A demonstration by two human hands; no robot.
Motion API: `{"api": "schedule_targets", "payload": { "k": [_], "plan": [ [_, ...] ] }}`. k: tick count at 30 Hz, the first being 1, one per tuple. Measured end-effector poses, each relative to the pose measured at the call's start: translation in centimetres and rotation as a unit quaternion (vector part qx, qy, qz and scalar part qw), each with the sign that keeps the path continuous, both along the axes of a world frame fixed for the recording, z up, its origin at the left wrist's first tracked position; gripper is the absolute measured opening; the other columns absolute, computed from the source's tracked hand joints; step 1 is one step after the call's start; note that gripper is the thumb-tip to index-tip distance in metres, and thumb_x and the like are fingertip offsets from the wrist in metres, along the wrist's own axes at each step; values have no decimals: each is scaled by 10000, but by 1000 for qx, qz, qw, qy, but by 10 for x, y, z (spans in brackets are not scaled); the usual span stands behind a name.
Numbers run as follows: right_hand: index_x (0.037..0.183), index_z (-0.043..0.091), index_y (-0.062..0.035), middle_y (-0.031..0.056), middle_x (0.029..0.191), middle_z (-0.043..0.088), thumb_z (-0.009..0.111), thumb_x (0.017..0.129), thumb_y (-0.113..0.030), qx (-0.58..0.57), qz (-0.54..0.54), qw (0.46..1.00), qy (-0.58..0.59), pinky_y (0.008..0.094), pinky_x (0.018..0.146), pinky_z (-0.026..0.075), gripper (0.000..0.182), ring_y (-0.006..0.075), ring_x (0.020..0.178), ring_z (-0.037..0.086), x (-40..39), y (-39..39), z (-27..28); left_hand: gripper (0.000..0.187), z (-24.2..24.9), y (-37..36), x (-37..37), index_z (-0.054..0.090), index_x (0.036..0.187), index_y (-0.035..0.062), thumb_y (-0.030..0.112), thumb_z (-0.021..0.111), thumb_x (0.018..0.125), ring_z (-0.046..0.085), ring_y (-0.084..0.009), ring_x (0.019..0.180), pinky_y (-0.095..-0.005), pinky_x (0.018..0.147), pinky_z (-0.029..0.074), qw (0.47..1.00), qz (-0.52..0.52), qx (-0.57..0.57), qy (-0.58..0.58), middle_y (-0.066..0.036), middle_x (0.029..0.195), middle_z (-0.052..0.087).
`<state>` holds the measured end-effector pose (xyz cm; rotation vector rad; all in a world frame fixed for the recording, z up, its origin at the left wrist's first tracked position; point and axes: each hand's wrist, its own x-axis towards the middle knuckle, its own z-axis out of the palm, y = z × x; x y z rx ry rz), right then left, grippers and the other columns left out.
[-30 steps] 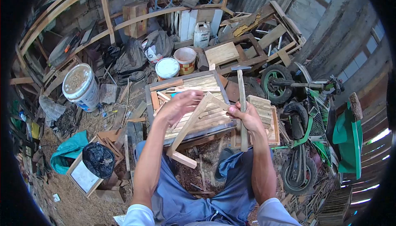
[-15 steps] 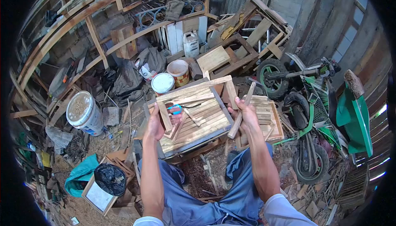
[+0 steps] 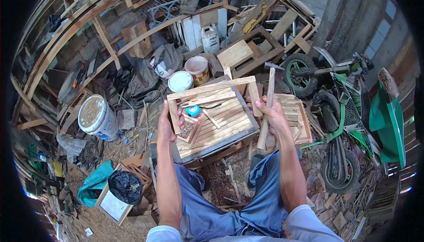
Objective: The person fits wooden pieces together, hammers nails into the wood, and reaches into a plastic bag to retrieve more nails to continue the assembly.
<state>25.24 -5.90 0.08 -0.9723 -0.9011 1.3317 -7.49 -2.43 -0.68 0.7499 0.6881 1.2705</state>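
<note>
- Left hand [image 3: 166, 125] was closed on the left leg of a three-sided wooden frame [image 3: 212, 90] held above the slatted work table [image 3: 221, 129].
- Right hand [image 3: 273, 115] gripped the frame's right leg together with a hammer [image 3: 267, 105], handle upright.
- White bucket [image 3: 98, 117] stood far left.

Frame turned flat and square-on, hammer raised upright

A second ago the wooden frame [image 3: 212, 93] hangs as a tilted corner between the hands, one leg pointing down toward the lap; now it lies level over the slat table [image 3: 221, 129], long bar across the top. The left hand [image 3: 165, 125] has moved from the frame's peak to its left leg, palm turned in. The right hand [image 3: 274, 116] grips the frame's right leg, and the hammer [image 3: 266, 105], slanted half a second ago, stands near vertical again.
</note>
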Motion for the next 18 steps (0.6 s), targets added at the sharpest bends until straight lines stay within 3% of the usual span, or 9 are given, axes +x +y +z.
{"api": "schedule_targets", "payload": {
  "k": [6,10,15,18],
  "plan": [
    [968,445,-74,208,1148,637,675,892,-161,1,35,999,5,298,730,547,257,197,903,650,-4,-2,9,538,-3,1,-8,496,1107,15,504,296,1004,401,-105,409,-245,327,367,999,-25,43,16,-21,694,429],
    [953,439,-93,195,1135,647,689,887,-199,20,28,999,26,277,684,527,279,166,848,633,-8,2,3,582,-1,-2,0,512,1079,8,531,270,1002,387,-102,386,-243,331,357,998,17,45,49,-19,677,423],
    [969,429,-97,177,1079,666,715,866,-219,36,-23,999,-7,281,695,516,328,165,855,630,-17,3,1,529,-4,-2,5,519,1051,11,524,404,987,422,-73,403,-214,343,331,978,103,77,165,-11,691,461],
    [976,420,-96,173,1047,674,723,858,-212,39,-40,998,-19,287,695,510,345,164,845,630,-22,4,0,534,-2,-2,6,524,1041,9,524,394,988,413,-69,397,-212,341,322,968,118,79,205,-4,676,452]
  ]
}}
